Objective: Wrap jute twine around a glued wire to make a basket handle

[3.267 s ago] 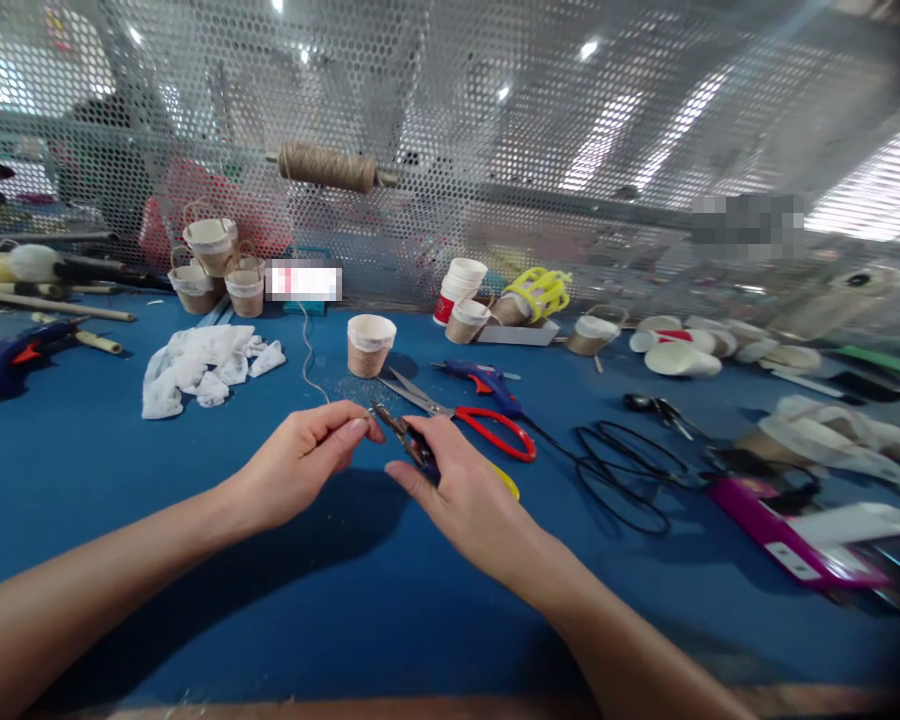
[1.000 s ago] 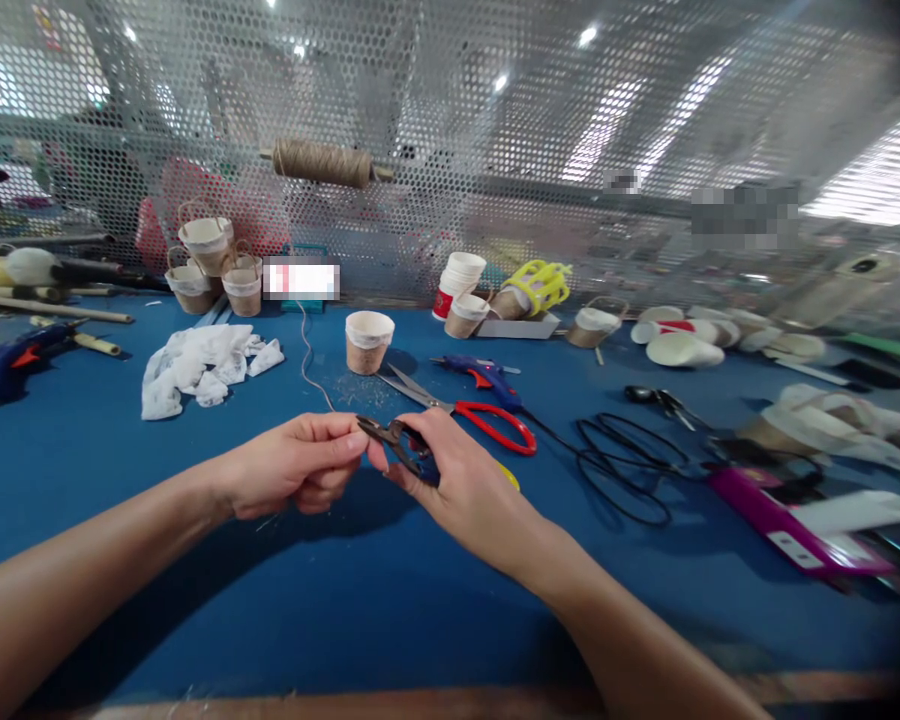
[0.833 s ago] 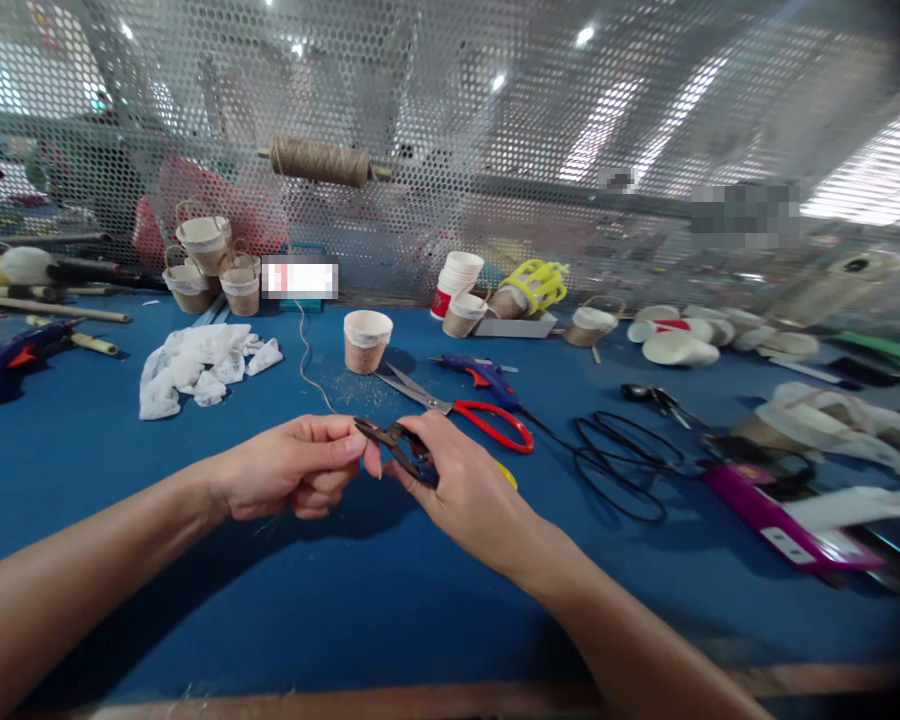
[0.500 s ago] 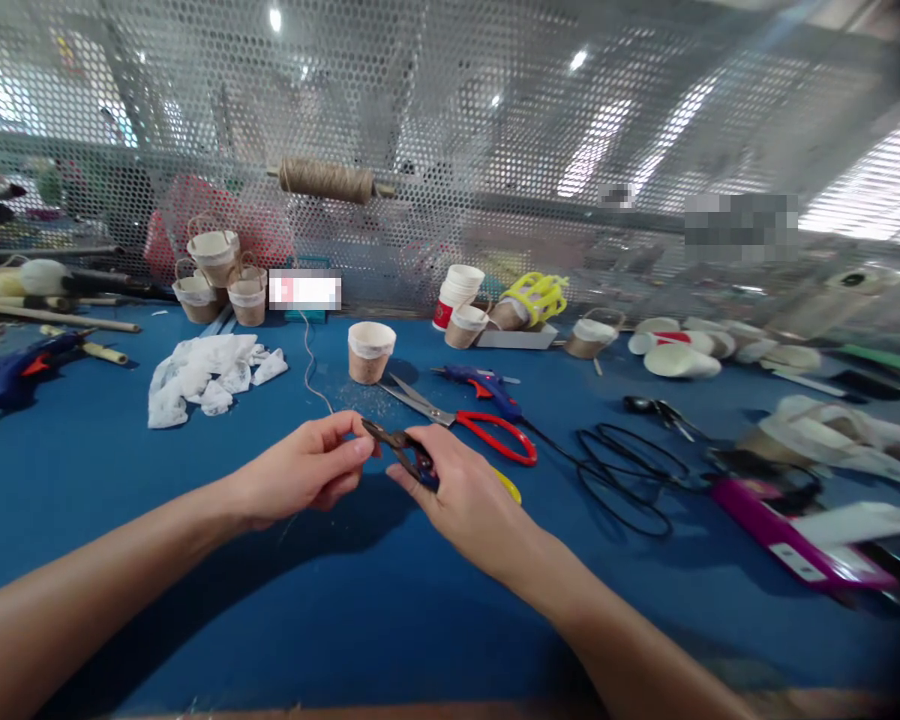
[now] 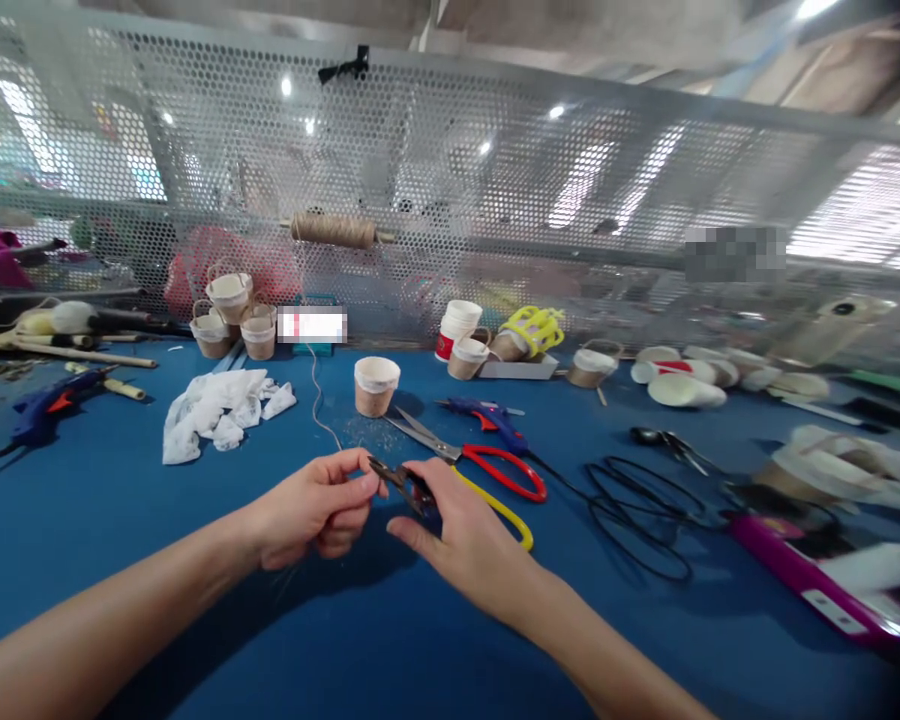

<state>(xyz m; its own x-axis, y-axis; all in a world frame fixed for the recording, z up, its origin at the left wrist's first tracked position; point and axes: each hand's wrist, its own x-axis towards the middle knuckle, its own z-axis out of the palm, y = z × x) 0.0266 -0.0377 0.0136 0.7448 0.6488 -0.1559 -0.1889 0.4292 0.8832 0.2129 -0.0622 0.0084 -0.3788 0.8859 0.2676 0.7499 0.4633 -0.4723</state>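
Note:
My left hand (image 5: 311, 505) is closed in a pinch on a thin strand of twine (image 5: 316, 400) that trails back across the blue table (image 5: 105, 500) toward the spool (image 5: 334, 231) on the mesh wall. My right hand (image 5: 461, 530) grips small dark thread snips (image 5: 396, 480), their blades pointing at my left fingertips and almost touching them. Loose twine ends hang below my left hand. A twine-wrapped paper cup (image 5: 376, 385) stands just beyond my hands.
Red and yellow-handled scissors (image 5: 487, 470) lie right of my hands, with a blue glue gun (image 5: 487, 415) and black cable (image 5: 637, 510) beyond. White lace cloth (image 5: 217, 410) lies at left. More cups (image 5: 234, 310), another glue gun (image 5: 45, 410) and a magenta folder (image 5: 810, 570) line the edges.
The view has tilted upward, so everything sits lower in frame. My hands stay together, snips at the pinched twine; the left fingers have curled slightly tighter.

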